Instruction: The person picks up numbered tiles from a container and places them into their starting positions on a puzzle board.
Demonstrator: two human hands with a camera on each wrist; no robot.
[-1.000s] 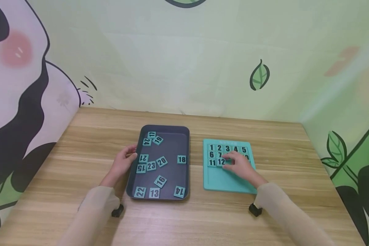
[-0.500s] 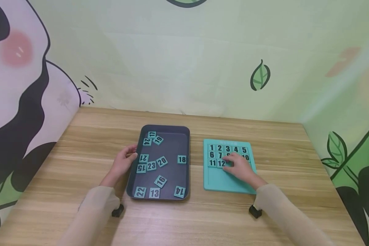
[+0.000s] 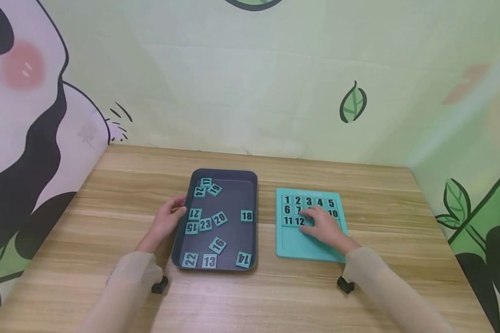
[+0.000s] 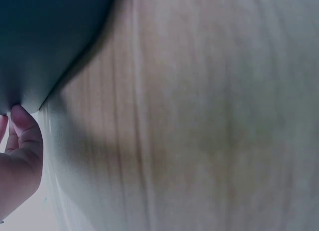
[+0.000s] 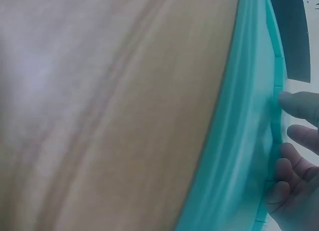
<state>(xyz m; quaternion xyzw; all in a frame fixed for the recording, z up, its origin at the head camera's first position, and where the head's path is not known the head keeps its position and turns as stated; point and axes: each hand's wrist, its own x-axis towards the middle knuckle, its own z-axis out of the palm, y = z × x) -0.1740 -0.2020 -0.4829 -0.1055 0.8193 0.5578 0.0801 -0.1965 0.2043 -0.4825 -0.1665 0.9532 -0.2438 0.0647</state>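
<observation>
My left hand (image 3: 166,222) rests at the left side of a dark tray (image 3: 233,194), its thumb and fingers touching the outer wall; the left wrist view shows the thumb (image 4: 25,124) against it. Number tiles lie scattered in the tray, among them 18 (image 3: 246,216), 20 (image 3: 219,218) and 13 (image 3: 209,261). Over the turquoise board (image 3: 291,245) is my right hand (image 3: 326,226), thumb and forefinger spread apart near tile 12 (image 3: 300,221). In the right wrist view a fingertip (image 5: 289,101) touches the tiles' edge. The hand covers the tiles around 8 and 9.
Both the tray and the board lie on a wood-grain table (image 3: 250,300), with a strip of tabletop between them. Behind stands a pale green backdrop (image 3: 233,92) with a cartoon panda and leaves. A black wrist device (image 3: 346,284) sits at the right cuff.
Tile 12 has shifted slightly and now lies level with tile 11. My right fingers have spread off it and moved a little. The left hand and tray have stayed put.
</observation>
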